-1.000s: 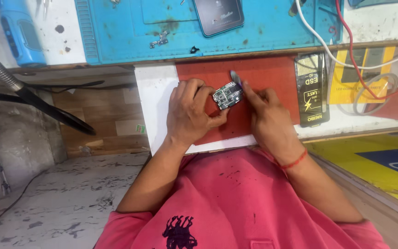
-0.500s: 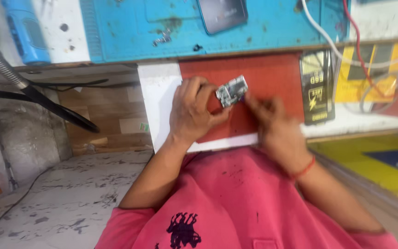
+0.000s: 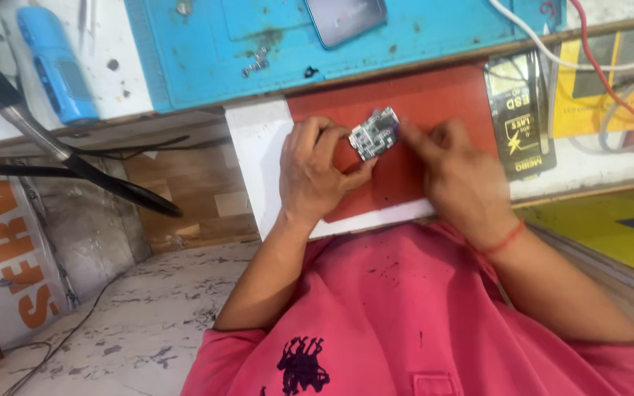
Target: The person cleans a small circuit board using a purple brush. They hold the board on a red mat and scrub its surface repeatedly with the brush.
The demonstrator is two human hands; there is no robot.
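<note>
The left hand (image 3: 315, 170) pinches a small circuit board (image 3: 376, 134) between thumb and fingers, holding it just above the red mat (image 3: 434, 99) near the mat's middle. The board is tilted, its component side facing up. The right hand (image 3: 462, 178) comes in from the right, its index finger touching the board's right edge; that hand is blurred, so I cannot tell whether its fingers also grip a small tool. The other fingers of the right hand are curled in.

The red mat lies on a white table (image 3: 258, 154). To the right of the mat, touching its edge, stands a black and gold packet (image 3: 520, 117). Farther away, a blue work mat (image 3: 273, 44) covers the far part of the table, with a dark phone (image 3: 345, 18) lying on it at the top edge of the view and a small metal bracket (image 3: 256, 64) near its front. A blue tool (image 3: 56, 66) lies to the far left. White and red cables (image 3: 588, 55) run across the far right corner. The person wears a pink shirt (image 3: 376, 315) and a red thread on the right wrist (image 3: 504, 240).
</note>
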